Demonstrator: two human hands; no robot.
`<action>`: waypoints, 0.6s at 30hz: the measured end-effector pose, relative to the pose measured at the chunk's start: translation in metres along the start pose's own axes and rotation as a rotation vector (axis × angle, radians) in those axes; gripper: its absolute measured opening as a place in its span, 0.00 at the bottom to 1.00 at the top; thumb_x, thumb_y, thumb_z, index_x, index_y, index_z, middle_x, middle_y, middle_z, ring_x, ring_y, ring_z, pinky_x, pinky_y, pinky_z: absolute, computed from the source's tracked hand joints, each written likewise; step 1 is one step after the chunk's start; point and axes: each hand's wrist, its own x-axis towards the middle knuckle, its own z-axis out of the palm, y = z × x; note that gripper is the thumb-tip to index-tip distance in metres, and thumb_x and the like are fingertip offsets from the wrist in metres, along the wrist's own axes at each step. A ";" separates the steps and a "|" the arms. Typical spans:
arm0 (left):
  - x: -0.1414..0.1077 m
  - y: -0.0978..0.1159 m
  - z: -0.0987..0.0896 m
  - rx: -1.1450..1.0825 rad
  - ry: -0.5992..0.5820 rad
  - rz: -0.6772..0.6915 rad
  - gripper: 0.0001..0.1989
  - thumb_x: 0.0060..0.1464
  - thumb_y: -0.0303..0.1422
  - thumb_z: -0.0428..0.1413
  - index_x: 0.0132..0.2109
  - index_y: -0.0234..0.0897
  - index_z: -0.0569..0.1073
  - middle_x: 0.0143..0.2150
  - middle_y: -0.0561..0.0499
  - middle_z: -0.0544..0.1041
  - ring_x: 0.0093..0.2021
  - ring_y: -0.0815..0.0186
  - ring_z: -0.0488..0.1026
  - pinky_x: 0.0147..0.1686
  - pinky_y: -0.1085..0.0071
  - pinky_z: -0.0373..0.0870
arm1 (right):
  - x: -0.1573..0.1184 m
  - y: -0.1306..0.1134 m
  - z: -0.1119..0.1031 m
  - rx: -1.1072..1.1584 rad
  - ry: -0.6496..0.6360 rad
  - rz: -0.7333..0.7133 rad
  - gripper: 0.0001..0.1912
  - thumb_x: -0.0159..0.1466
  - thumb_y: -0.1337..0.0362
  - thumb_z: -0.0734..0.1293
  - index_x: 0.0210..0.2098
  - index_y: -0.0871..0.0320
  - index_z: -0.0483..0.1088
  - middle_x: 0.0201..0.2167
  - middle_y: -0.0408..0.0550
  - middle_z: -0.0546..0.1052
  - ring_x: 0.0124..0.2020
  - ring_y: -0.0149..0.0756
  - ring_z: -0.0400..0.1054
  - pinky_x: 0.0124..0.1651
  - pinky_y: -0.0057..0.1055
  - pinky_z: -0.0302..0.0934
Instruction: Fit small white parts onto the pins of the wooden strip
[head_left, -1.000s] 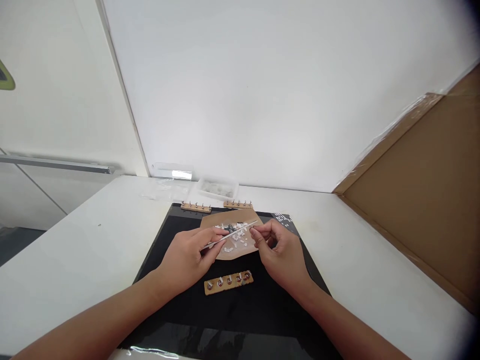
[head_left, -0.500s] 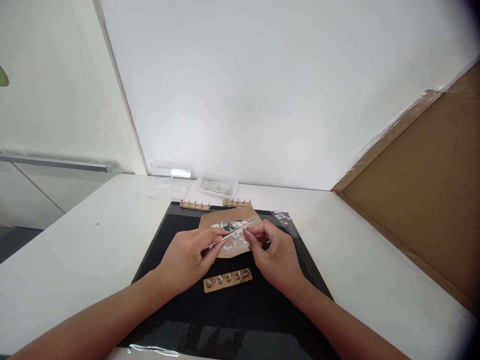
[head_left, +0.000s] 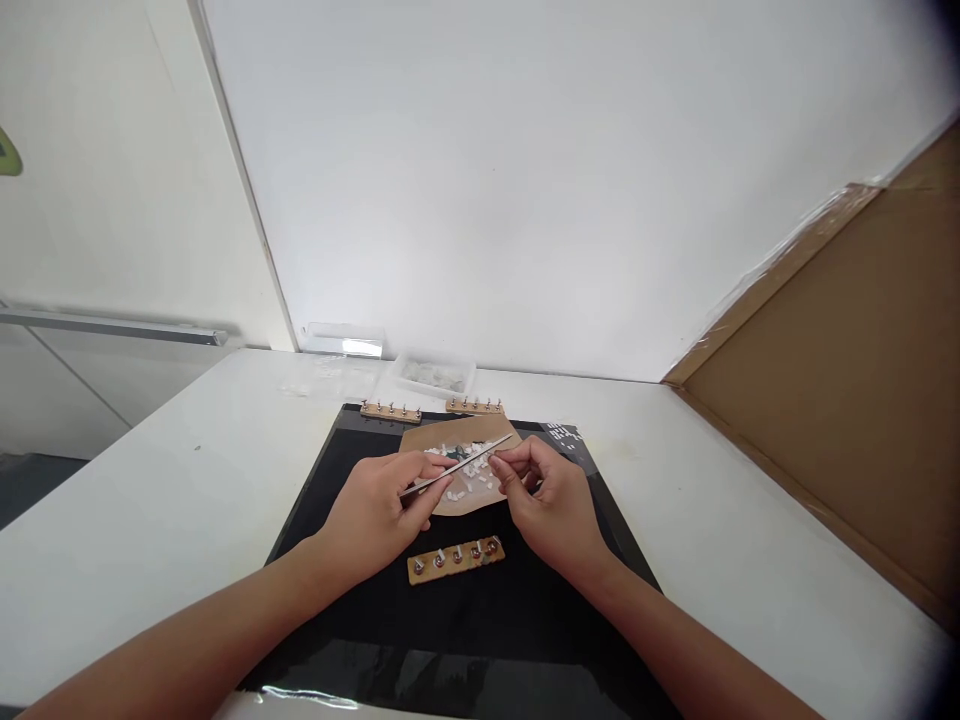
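My left hand [head_left: 379,505] is closed on a slim grey metal tool, apparently tweezers [head_left: 476,456], slanting up to the right with its pointed end near my right hand. My right hand [head_left: 551,500] is closed in a pinch beside the tool; what sits between thumb and forefinger is too small to make out. Beneath the fingers lies a tan sheet [head_left: 427,436] with small white pieces [head_left: 457,494] and a dark item scattered over it. Closer to me is a wooden strip [head_left: 456,562] bearing several metal posts, with white bits at their tops.
A black mat [head_left: 450,630] lies under the work on the white table [head_left: 135,560]. Two more strips with posts, a left strip [head_left: 391,412] and a right strip [head_left: 475,407], are at its far edge. Behind stands a clear tray [head_left: 433,376]. Cardboard [head_left: 825,400] borders the right.
The tool's angle in my left hand has shifted slightly, its rear end showing more beyond the fingers. My right hand stays pinched, nearly in place.
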 end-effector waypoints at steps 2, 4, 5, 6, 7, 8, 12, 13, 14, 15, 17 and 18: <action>0.001 -0.001 0.000 -0.048 -0.017 -0.070 0.08 0.67 0.36 0.58 0.43 0.39 0.81 0.53 0.50 0.85 0.21 0.75 0.79 0.27 0.77 0.79 | 0.001 0.003 0.000 0.021 0.023 0.019 0.13 0.69 0.52 0.70 0.35 0.55 0.75 0.28 0.46 0.81 0.26 0.37 0.73 0.30 0.32 0.65; 0.003 -0.001 0.000 -0.086 -0.025 -0.138 0.09 0.67 0.37 0.59 0.42 0.39 0.81 0.53 0.50 0.84 0.21 0.74 0.79 0.28 0.76 0.79 | 0.002 0.005 0.000 0.046 0.034 0.015 0.14 0.69 0.51 0.70 0.35 0.55 0.75 0.28 0.45 0.80 0.25 0.36 0.73 0.29 0.32 0.65; 0.003 -0.001 0.000 -0.099 -0.025 -0.165 0.09 0.66 0.38 0.59 0.42 0.39 0.81 0.53 0.51 0.84 0.21 0.74 0.79 0.28 0.76 0.79 | 0.002 0.005 0.001 0.051 0.036 0.007 0.13 0.69 0.51 0.70 0.35 0.55 0.75 0.28 0.45 0.80 0.25 0.36 0.72 0.29 0.31 0.65; 0.003 -0.001 0.000 -0.108 -0.024 -0.187 0.09 0.66 0.39 0.59 0.42 0.40 0.81 0.53 0.51 0.84 0.21 0.74 0.79 0.28 0.75 0.79 | 0.002 0.005 0.001 0.052 0.039 -0.002 0.13 0.69 0.52 0.70 0.35 0.55 0.75 0.28 0.45 0.80 0.25 0.35 0.72 0.29 0.31 0.65; 0.004 -0.001 0.000 -0.114 -0.024 -0.203 0.10 0.66 0.39 0.59 0.42 0.40 0.81 0.53 0.51 0.84 0.21 0.74 0.79 0.28 0.75 0.79 | 0.001 0.004 0.002 0.047 0.044 -0.015 0.12 0.69 0.53 0.70 0.36 0.55 0.75 0.28 0.44 0.80 0.25 0.35 0.72 0.29 0.31 0.65; 0.004 -0.001 0.000 -0.117 -0.027 -0.216 0.10 0.66 0.40 0.59 0.42 0.40 0.81 0.53 0.51 0.84 0.21 0.74 0.79 0.28 0.75 0.79 | 0.001 0.003 0.002 0.038 0.050 -0.030 0.11 0.69 0.53 0.70 0.36 0.54 0.75 0.28 0.44 0.80 0.25 0.34 0.72 0.29 0.31 0.65; 0.004 -0.001 0.000 -0.119 -0.062 -0.233 0.11 0.66 0.40 0.59 0.41 0.39 0.82 0.54 0.50 0.84 0.21 0.73 0.79 0.28 0.74 0.79 | 0.000 0.000 0.003 0.002 0.031 -0.109 0.07 0.69 0.57 0.70 0.38 0.53 0.76 0.32 0.43 0.80 0.27 0.33 0.72 0.31 0.31 0.67; 0.004 -0.001 0.000 -0.119 -0.063 -0.232 0.11 0.66 0.40 0.59 0.41 0.39 0.82 0.54 0.50 0.84 0.21 0.73 0.79 0.28 0.74 0.79 | 0.000 0.001 0.002 0.000 0.022 -0.123 0.07 0.69 0.58 0.70 0.38 0.53 0.77 0.33 0.43 0.81 0.27 0.33 0.72 0.32 0.31 0.67; 0.004 -0.001 0.000 -0.120 -0.058 -0.233 0.11 0.66 0.40 0.59 0.41 0.39 0.82 0.54 0.50 0.84 0.21 0.73 0.79 0.28 0.74 0.79 | 0.001 0.002 0.002 0.007 0.016 -0.131 0.07 0.70 0.58 0.70 0.39 0.53 0.77 0.35 0.43 0.81 0.27 0.32 0.72 0.33 0.31 0.67; 0.004 -0.001 0.000 -0.123 -0.049 -0.237 0.10 0.66 0.40 0.59 0.42 0.40 0.82 0.54 0.50 0.84 0.21 0.73 0.79 0.28 0.74 0.79 | 0.002 0.003 0.001 0.019 0.015 -0.132 0.07 0.70 0.57 0.70 0.39 0.53 0.78 0.36 0.44 0.82 0.27 0.32 0.72 0.33 0.30 0.67; 0.004 -0.001 -0.001 -0.135 -0.034 -0.249 0.10 0.65 0.40 0.60 0.41 0.40 0.82 0.53 0.50 0.84 0.21 0.73 0.79 0.28 0.74 0.79 | 0.003 0.006 0.000 0.058 0.018 -0.125 0.08 0.70 0.57 0.70 0.38 0.53 0.78 0.36 0.44 0.82 0.27 0.32 0.72 0.32 0.30 0.68; 0.004 -0.001 -0.001 -0.143 -0.032 -0.256 0.10 0.65 0.40 0.60 0.41 0.40 0.82 0.53 0.50 0.84 0.21 0.73 0.79 0.27 0.74 0.79 | 0.004 0.007 0.000 0.081 0.014 -0.120 0.08 0.70 0.56 0.70 0.38 0.54 0.78 0.37 0.44 0.82 0.27 0.32 0.72 0.32 0.30 0.68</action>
